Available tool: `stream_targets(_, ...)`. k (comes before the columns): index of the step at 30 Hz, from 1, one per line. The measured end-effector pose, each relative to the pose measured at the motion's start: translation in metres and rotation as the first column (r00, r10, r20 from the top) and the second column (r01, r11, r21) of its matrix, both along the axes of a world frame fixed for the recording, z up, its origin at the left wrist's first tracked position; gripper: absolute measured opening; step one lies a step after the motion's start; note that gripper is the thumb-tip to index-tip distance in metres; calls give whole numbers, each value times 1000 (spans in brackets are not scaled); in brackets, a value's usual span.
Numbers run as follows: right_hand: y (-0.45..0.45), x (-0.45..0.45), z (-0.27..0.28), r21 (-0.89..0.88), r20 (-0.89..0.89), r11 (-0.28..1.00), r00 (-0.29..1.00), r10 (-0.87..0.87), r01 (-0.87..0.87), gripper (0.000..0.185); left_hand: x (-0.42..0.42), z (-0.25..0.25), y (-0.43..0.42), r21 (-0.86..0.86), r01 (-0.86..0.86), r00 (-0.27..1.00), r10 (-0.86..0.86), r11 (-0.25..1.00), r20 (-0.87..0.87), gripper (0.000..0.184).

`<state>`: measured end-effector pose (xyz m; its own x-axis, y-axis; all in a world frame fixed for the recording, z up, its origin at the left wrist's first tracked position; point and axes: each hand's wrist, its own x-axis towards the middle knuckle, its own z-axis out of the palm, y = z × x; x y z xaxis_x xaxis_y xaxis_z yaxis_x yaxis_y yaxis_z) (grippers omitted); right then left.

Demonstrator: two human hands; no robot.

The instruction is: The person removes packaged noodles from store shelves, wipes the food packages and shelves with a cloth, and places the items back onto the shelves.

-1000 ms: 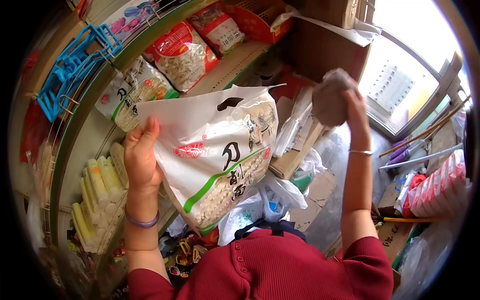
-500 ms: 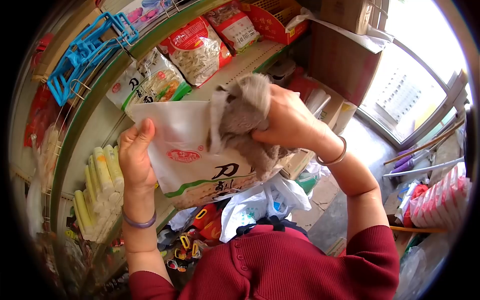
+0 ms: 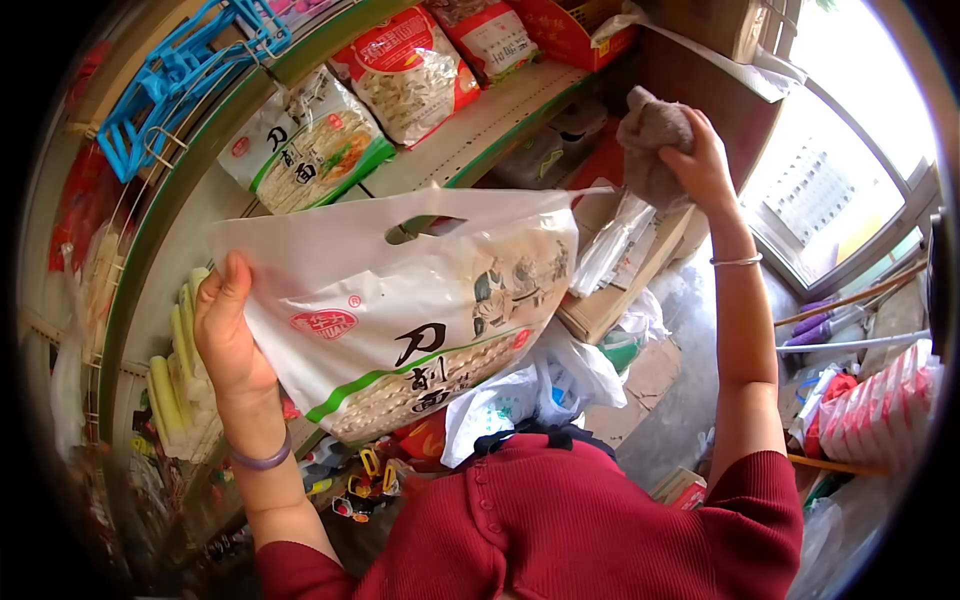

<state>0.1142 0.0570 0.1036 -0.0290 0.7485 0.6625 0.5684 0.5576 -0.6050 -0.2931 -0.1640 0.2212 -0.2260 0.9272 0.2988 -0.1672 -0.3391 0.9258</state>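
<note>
My left hand [image 3: 235, 325] grips the left edge of a white plastic noodle bag [image 3: 420, 310], thumb over its front. The bag is tilted, with a green stripe, black characters, a red oval logo and a cut-out handle hole at its top. Pale noodles show through its lower part. Up and to the right, apart from the bag, my right hand [image 3: 705, 165] is closed around a bunched grey-brown cloth [image 3: 655, 150]. A similar noodle bag [image 3: 305, 145] leans on the shelf just above the held one.
Red-and-clear food packets [image 3: 405, 75] stand on the shelf [image 3: 470, 125]. Blue hangers [image 3: 190, 85] hang at upper left. Pale yellow rolls [image 3: 180, 375] sit on a lower shelf. Cardboard boxes [image 3: 700, 100] stand near the glass door [image 3: 840, 170], and white plastic bags [image 3: 530, 390] lie below.
My right hand has lifted the cloth off the bag's front and moved it up and right. The bag's handle hole and printed picture are now uncovered. My left hand has shifted slightly left and down.
</note>
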Motion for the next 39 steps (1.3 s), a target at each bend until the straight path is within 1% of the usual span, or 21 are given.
stream_targets(2,-5,-9,12,-130,-361,945,902,237,-300,49,1,2,-2,10,7,1000,-6,1000,-25,20)
stream_targets(3,-10,-14,19,-122,-366,941,895,254,-317,49,0,1,-2,26,33,999,-32,999,-35,20)
stream_targets(5,-17,-41,45,-196,-719,659,563,407,-727,45,0,3,-4,55,44,996,-39,998,-85,19)
stream_targets(7,-22,-74,76,-207,-751,441,431,501,-873,39,2,9,-1,-6,123,986,-122,992,-115,20)
stream_targets(9,-18,-114,99,-306,-750,105,308,586,-946,32,14,15,3,-21,152,976,-154,988,-152,20)
stream_targets(10,-26,-137,110,-463,-665,67,397,632,-884,29,18,17,5,-43,204,961,-209,978,-183,21)
stream_targets(11,-57,-157,127,-621,-465,199,561,685,-758,31,18,15,7,-40,206,961,-210,978,-180,21)
stream_targets(12,-53,-179,112,-670,-261,185,462,848,-719,40,18,11,9,-8,121,982,-121,993,-147,21)
stream_targets(14,-51,-209,51,-497,-693,-352,118,711,-793,40,16,7,9,28,36,993,-32,999,-111,21)
stream_targets(15,-58,-208,51,-713,-449,-116,324,833,-692,58,15,5,5,29,-29,992,33,999,-119,22)
stream_targets(16,-47,-201,25,-608,-547,-311,102,831,-730,63,12,3,2,30,-98,987,101,995,-123,22)
stream_targets(19,-39,-152,-38,-624,-601,-323,174,780,-711,50,3,8,8,-10,-75,995,74,997,-70,22)
stream_targets(21,-50,-125,-81,-646,-634,-275,300,713,-712,54,1,9,15,1,-44,999,44,999,-14,22)
stream_targets(24,-85,-114,-138,-539,-816,-301,400,418,-786,55,8,18,27,44,-18,999,16,999,29,22)
stream_targets(26,-114,-129,-165,-334,-942,-306,316,110,-891,55,10,23,35,80,10,994,-18,997,107,21)
stream_targets(28,-138,-155,-179,-96,-975,-230,138,-176,-969,55,11,27,48,105,33,991,-46,994,126,20)
stream_targets(31,-149,-187,-179,112,-910,-36,-88,-405,-993,55,-6,35,68,157,40,993,-57,987,103,19)
stream_targets(33,-136,-194,-172,109,-906,75,-130,-403,-991,55,-22,40,85,193,18,996,-34,981,78,19)
stream_targets(35,-109,-190,-158,81,-920,164,-137,-368,-983,54,-39,44,102,217,-145,989,133,965,68,19)
stream_targets(37,-72,-179,-175,70,-963,215,-123,-240,-974,50,-55,42,116,209,-138,990,139,968,9,19)
stream_targets(39,-54,-176,-146,66,-985,307,-111,-131,-949,47,-56,36,132,180,-167,985,156,969,69,19)
